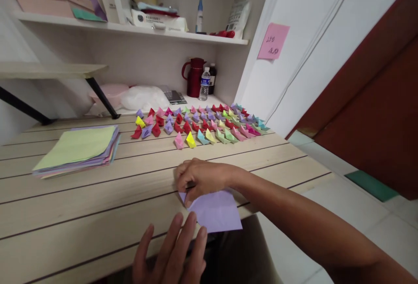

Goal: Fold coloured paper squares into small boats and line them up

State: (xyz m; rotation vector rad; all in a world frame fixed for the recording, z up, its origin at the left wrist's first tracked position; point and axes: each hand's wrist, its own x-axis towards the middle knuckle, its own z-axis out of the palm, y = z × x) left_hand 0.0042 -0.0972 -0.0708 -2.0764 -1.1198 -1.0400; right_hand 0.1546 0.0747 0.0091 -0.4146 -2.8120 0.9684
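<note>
A sheet of light purple paper [217,212] lies at the front edge of the table, its lower part reaching over the edge. My right hand [200,178] has come across from the right, fingers curled and thumb pressed on the paper's left corner. Part of that corner is hidden beneath the fingers. Palm down, my left hand [173,249] is just below the paper's left side with its fingers spread, holding nothing. Whether its fingertips touch the sheet I cannot tell. Beyond the hands stand rows of folded paper boats, among them a yellow boat [191,140] and a pink boat [179,141].
A stack of coloured paper sheets [76,149] rests on the left of the slatted table [137,201]. Behind the boats are a dark red jug [195,77], a water bottle [204,85] and a white plastic bag [143,98]. A raised shelf [48,70] stands at the left.
</note>
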